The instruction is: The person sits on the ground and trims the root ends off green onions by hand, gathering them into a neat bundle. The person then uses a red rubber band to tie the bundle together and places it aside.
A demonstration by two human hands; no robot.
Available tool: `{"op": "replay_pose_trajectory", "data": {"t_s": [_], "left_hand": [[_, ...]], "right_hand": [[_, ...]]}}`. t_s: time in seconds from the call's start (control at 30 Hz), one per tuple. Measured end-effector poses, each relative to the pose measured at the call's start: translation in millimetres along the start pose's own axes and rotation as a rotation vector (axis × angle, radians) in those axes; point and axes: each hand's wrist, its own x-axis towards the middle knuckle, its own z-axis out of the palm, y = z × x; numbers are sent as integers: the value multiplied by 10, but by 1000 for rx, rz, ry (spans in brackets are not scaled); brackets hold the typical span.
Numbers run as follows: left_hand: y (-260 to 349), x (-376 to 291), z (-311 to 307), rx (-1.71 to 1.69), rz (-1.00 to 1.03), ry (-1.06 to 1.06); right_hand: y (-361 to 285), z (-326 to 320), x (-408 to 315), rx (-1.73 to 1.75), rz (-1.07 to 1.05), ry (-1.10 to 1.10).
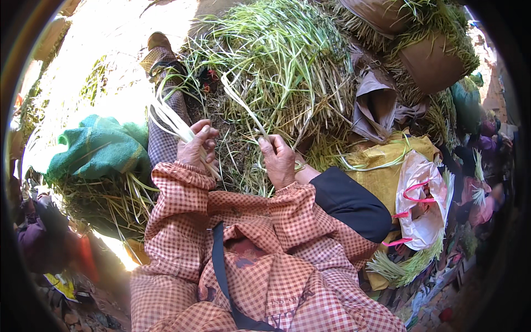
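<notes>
In the head view my left hand [198, 145] is closed around a small bunch of pale green-white stalks [168, 116], their lower ends poking out below the palm. My right hand [278, 159] pinches one or a few thin pale stalks [242, 101] between thumb and finger. The two hands are apart, above my lap in a red-and-white checked smock [249, 282]. Just beyond them lies a large heap of long green-leaved stalks [286, 54], with loose stalks and debris on the ground.
A green woven sack [99, 145] lies at left on more stalks. At right are a yellow sack [373, 166], a white plastic bag with pink ties [419, 203] and a tied-looking bundle of green stalks [415, 265]. Other people sit at the far left and right edges.
</notes>
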Motion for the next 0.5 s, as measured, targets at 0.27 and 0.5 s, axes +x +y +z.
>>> {"op": "replay_pose_trajectory", "data": {"t_s": [0.27,0.5], "left_hand": [[145,97,155,0,78,15],[776,267,-470,-60,377,-24]], "right_hand": [[461,102,-162,-232,-149,-238],[1093,-570,169,-793,260,-471]]}}
